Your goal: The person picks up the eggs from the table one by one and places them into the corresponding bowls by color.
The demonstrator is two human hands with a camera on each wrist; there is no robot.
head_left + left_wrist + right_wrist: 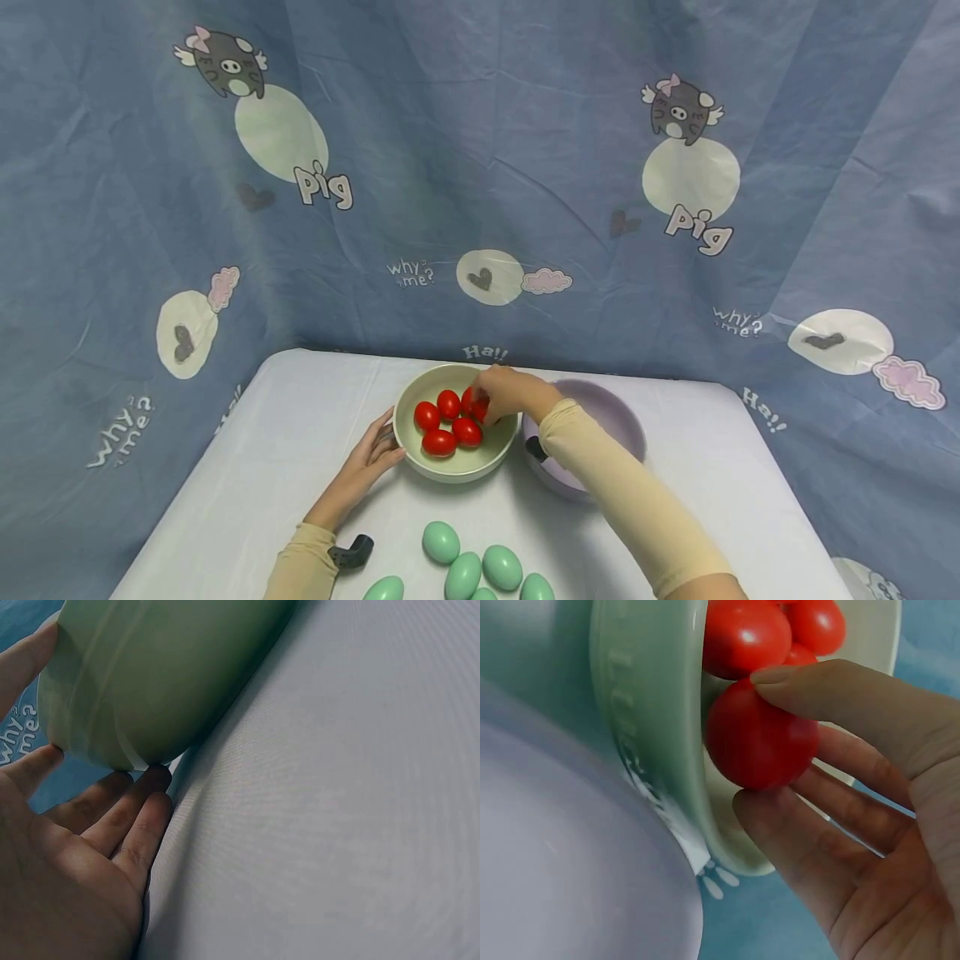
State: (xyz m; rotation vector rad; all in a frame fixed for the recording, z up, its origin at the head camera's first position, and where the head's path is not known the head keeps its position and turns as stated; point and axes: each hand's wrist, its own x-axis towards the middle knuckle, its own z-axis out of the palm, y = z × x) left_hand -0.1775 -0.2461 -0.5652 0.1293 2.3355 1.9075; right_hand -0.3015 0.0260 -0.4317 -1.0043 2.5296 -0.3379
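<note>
My right hand (513, 392) reaches into the light green bowl (453, 475). In the right wrist view its thumb and fingertips hold a glossy red egg (761, 739) close to the bowl's inner wall. Several other red eggs (439, 443) lie inside this bowl. At the bowl's left side is my left hand (363, 462), its fingers spread along the outer wall. The left wrist view shows fingertips touching the bowl's side (150, 682), with the fingers mostly straight.
A purple bowl (626, 425) stands just right of the green one, under my right forearm. Several mint-green eggs (441, 542) lie on the white table (247, 492) nearer to me. A blue patterned cloth (420, 183) hangs behind the table.
</note>
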